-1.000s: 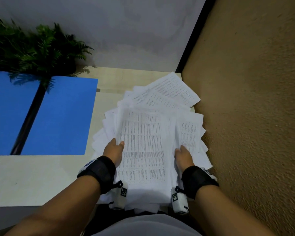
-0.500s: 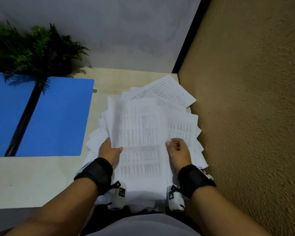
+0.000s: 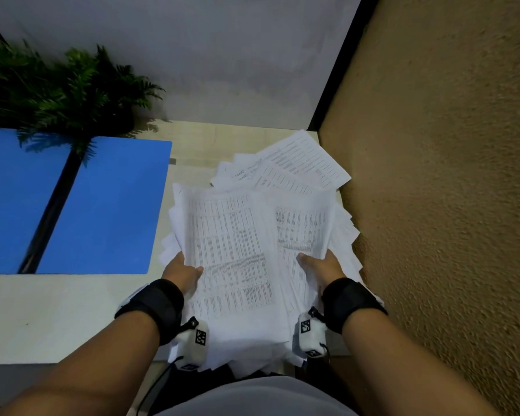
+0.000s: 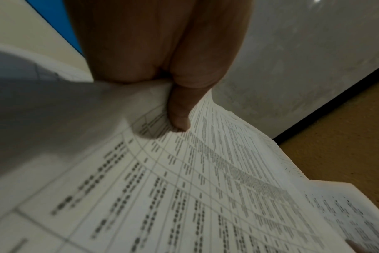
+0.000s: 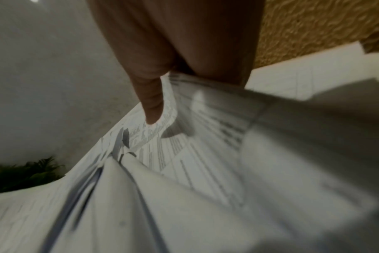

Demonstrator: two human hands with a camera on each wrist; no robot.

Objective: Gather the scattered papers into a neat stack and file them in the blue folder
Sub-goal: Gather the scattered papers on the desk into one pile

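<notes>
At the far left a fern-like potted plant stands at the back of the pale table, its fronds hanging over the blue folder. The folder lies open and flat on the table, a dark spine running down its middle, well clear of the hands.

Just right of the folder, the left hand grasps the left edge of the bundle of printed papers. In the left wrist view its thumb presses down on the top sheet, which carries a grid of small print, while the rest of the fingers are hidden under the sheets. The bundle is loose and fanned, with corners sticking out on both sides, and its near end hangs past the table's front edge toward the person's lap.

More sheets lie skewed behind the bundle, near the table's back right corner; whether they are part of the held pile cannot be told.

The right hand grasps the bundle's right edge, thumb on top and fingers hidden below, the paper buckled around it in the right wrist view. Both wrists wear black straps with small white camera units.

At the far right a rough tan wall rises beside the table.
</notes>
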